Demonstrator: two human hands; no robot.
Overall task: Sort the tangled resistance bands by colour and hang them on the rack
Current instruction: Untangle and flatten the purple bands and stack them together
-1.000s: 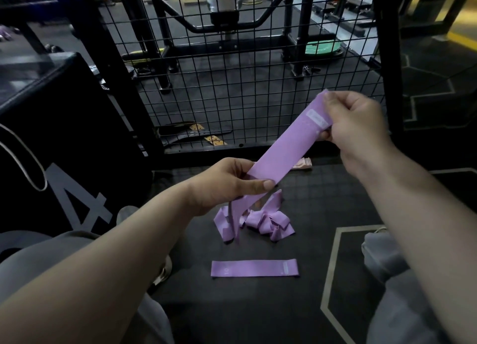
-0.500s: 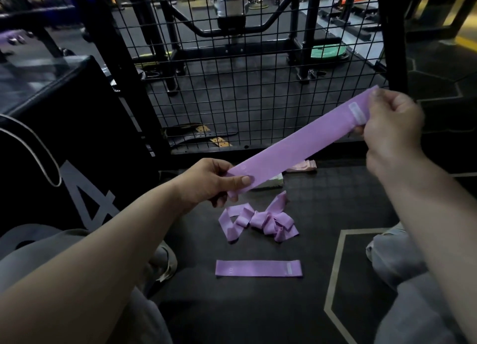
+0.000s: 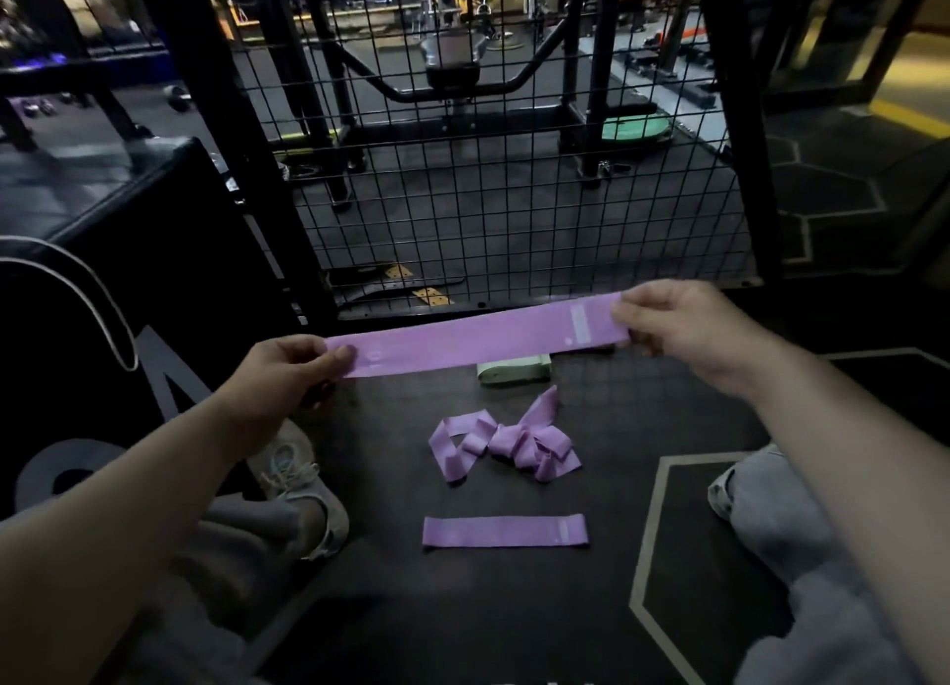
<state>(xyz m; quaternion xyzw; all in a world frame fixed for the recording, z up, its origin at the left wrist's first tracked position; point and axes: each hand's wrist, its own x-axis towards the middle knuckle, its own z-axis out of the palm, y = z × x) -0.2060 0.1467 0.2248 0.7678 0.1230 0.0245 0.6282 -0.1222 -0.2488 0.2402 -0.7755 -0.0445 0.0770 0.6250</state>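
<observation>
A purple resistance band [image 3: 473, 337] is stretched flat and nearly level between my hands, above the dark floor. My left hand [image 3: 288, 376] pinches its left end and my right hand [image 3: 683, 327] pinches its right end, near a white label. Below on the floor lies a tangled heap of purple bands [image 3: 506, 445]. Nearer to me a single purple band [image 3: 505, 531] lies flat. A pale green band [image 3: 514, 368] lies folded just under the held one, partly hidden. The black wire-mesh rack panel [image 3: 488, 180] stands right behind.
A black padded box [image 3: 128, 283] with a white cord and large grey figures stands at the left. My shoe [image 3: 303, 484] and grey trouser legs flank the floor patch. Gym machines and a green disc [image 3: 635, 128] sit beyond the mesh.
The held band swung from a steep slant to nearly level. My right hand came down and my left hand moved left, pulling the band free of the tangled heap.
</observation>
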